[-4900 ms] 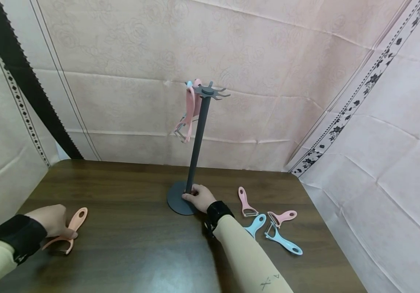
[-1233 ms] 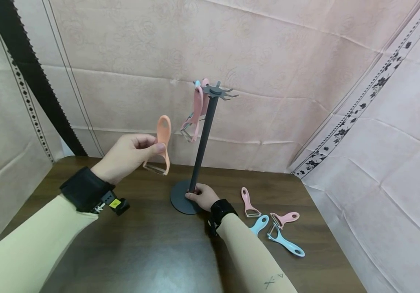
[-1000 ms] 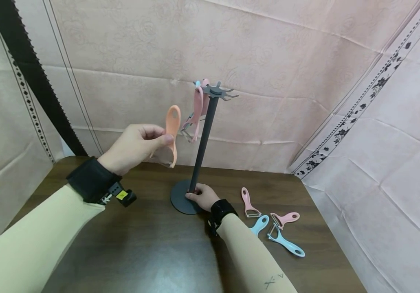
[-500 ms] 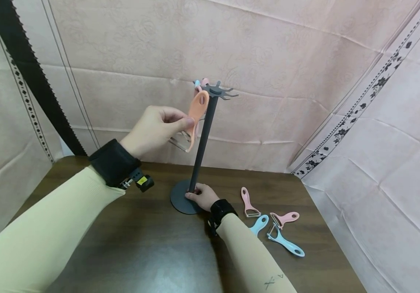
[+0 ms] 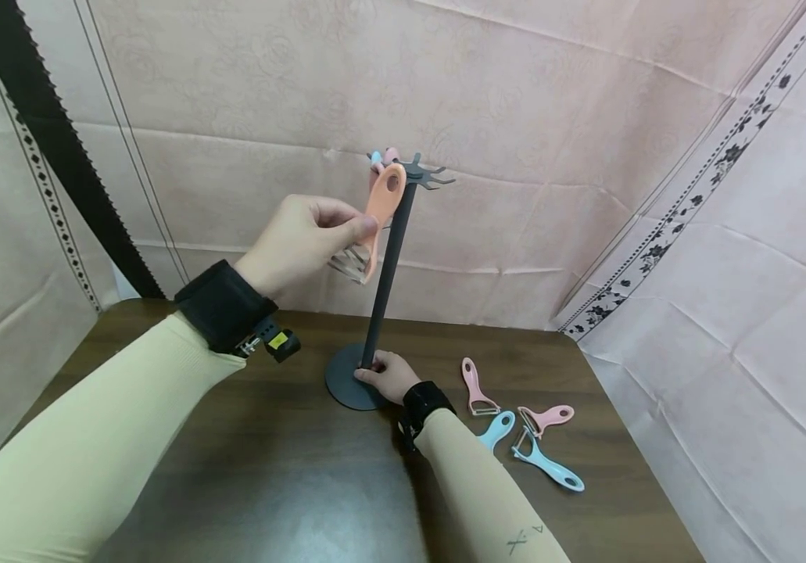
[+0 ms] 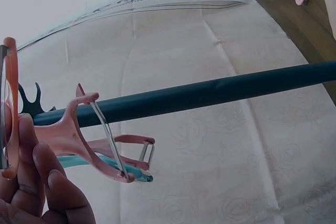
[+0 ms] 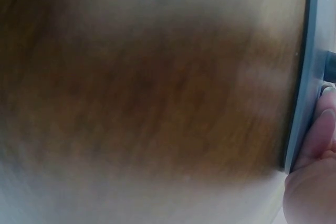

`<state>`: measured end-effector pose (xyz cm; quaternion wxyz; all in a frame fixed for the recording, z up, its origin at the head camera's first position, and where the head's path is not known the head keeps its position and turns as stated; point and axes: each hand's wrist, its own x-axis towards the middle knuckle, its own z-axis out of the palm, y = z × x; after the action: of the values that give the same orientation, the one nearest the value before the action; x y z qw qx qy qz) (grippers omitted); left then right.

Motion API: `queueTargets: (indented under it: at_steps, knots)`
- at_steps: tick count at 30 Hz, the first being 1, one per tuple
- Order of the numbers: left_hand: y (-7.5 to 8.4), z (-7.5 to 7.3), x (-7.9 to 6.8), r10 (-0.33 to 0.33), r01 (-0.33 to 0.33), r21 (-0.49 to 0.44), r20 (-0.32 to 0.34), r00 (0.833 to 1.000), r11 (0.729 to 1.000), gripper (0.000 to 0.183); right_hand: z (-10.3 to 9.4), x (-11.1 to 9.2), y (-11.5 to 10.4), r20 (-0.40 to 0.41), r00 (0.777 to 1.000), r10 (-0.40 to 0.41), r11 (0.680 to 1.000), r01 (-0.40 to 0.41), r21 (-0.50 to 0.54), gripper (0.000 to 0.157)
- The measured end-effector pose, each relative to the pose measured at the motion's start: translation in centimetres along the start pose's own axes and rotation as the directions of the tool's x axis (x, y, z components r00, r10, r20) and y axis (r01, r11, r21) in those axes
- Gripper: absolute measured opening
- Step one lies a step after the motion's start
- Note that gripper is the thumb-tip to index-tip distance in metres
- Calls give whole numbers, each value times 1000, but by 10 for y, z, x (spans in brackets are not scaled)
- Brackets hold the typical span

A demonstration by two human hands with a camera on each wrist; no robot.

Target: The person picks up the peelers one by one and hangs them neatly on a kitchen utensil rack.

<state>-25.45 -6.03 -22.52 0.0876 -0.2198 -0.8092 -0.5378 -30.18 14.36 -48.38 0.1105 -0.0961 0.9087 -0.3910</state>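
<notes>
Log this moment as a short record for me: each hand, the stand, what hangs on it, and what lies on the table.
Left hand: pinches the orange peeler by its handle, hole end up
Right hand: grips the foot of the stand's pole
Stand: dark, round base, hooks at top
Hanging: two pink peelers, one blue peeler
On table: two more pink peelers, two more blue peelers, one partly hidden by the right forearm
Unclear: whether the orange peeler's hole is on a hook
</notes>
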Motion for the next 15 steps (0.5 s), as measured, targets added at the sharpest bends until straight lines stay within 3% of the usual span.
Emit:
queueTargets:
  at_steps: [9,15]
  knots:
    - [-1,6,1,12,-12,-59,0,1000,998,36,-1,-3,-1,-2,999,-34,999,34,-5,16]
    - [-4,8,0,23,-23,-49,0,1000,999,34,-2,-4,-2,-2,999,-38,999,38,-15,16]
